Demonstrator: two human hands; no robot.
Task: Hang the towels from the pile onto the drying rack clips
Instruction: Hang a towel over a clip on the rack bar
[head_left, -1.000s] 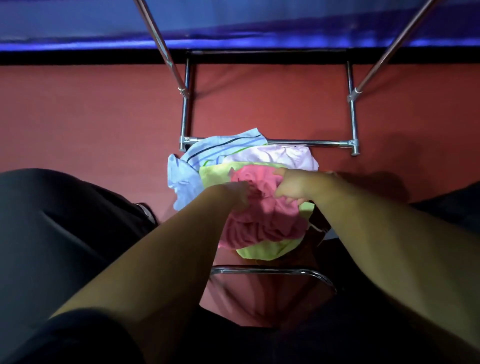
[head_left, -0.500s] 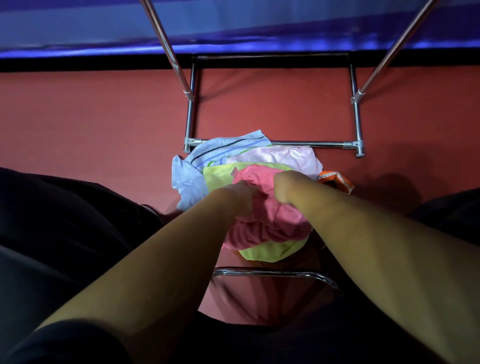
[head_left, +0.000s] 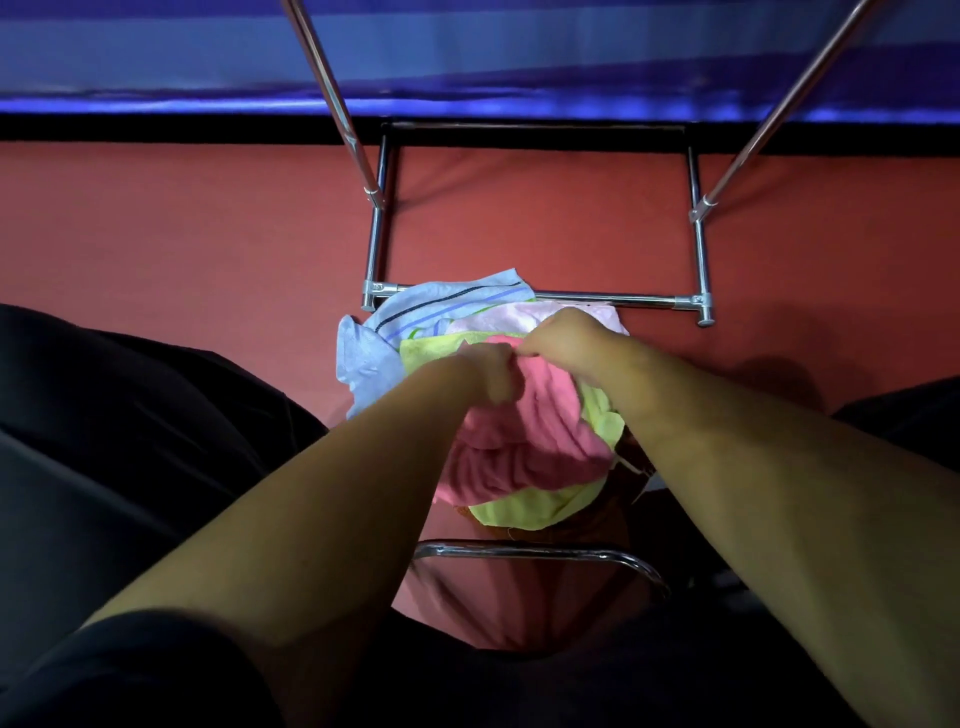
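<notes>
A pile of towels lies on the red floor in front of me. On top is a pink towel (head_left: 524, 441), over a yellow-green towel (head_left: 524, 512), a pale pink towel (head_left: 498, 319) and a light blue striped towel (head_left: 395, 332). My left hand (head_left: 491, 374) and my right hand (head_left: 563, 335) both pinch the pink towel's upper edge, close together, lifting it off the pile. The chrome drying rack's base (head_left: 618, 300) stands just behind the pile, and its two slanted poles rise out of view. No clips are visible.
A curved chrome bar (head_left: 530, 552) crosses the floor just below the pile. Dark trousers fill the left and right sides of the view. A blue wall (head_left: 156, 57) with a black skirting runs behind the rack.
Both hands have slid up to the pink towel's top edge and drawn it upward, so the towel is stretched taller over the pile. The orange item at the right is now hidden.
</notes>
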